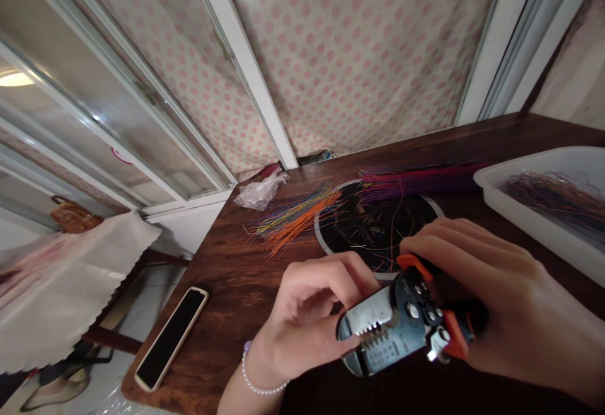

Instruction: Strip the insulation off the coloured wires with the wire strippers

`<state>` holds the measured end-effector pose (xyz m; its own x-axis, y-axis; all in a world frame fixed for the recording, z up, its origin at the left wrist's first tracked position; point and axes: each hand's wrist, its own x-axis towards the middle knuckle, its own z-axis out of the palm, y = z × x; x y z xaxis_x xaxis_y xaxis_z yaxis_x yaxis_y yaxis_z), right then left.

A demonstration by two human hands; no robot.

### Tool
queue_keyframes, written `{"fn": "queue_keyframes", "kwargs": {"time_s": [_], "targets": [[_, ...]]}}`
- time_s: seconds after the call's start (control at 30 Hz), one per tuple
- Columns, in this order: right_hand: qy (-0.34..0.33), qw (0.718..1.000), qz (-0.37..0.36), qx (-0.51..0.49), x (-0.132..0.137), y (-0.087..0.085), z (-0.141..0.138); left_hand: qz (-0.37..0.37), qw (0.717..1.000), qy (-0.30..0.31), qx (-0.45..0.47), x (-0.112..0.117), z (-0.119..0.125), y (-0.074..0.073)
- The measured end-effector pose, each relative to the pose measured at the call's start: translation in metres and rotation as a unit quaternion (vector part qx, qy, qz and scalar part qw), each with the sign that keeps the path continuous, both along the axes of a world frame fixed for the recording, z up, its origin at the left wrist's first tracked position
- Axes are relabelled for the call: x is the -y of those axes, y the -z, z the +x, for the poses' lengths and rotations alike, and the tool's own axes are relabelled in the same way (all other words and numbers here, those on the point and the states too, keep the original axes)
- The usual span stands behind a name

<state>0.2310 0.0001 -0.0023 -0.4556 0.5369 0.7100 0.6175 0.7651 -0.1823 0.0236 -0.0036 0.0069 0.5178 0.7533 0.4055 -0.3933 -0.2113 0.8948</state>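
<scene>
My right hand is wrapped round the orange and black handles of a wire stripper. The tool's grey, notched jaws stand a little apart and point left. Close against those jaws is my left hand, its thumb and fingers curled in a pinch at the tip. What it pinches is hidden by the jaws and fingers. Behind the hands, a round black mat with a pale rim bears scattered wire scraps. One thin wire curves up over it.
Bundles of orange, yellow and blue wires and of red and purple wires lie behind the hands. A white tub of wires stands right. A phone lies near the table's left edge; a crumpled plastic bag sits farther back.
</scene>
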Motion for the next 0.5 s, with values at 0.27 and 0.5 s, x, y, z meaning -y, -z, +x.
{"fn": "queue_keyframes", "kwargs": {"time_s": [0.27, 0.5], "targets": [[-0.002, 1.0, -0.007, -0.004, 0.0004, -0.001, -0.0022, 0.007, 1.0, -0.006, 0.001, 0.0001, 0.0004, 0.0005], [0.0, 1.0, -0.002, -0.014, 0.0, 0.0025, -0.0002, 0.007, 1.0, 0.004, 0.018, -0.0004, 0.0015, 0.0024]]}}
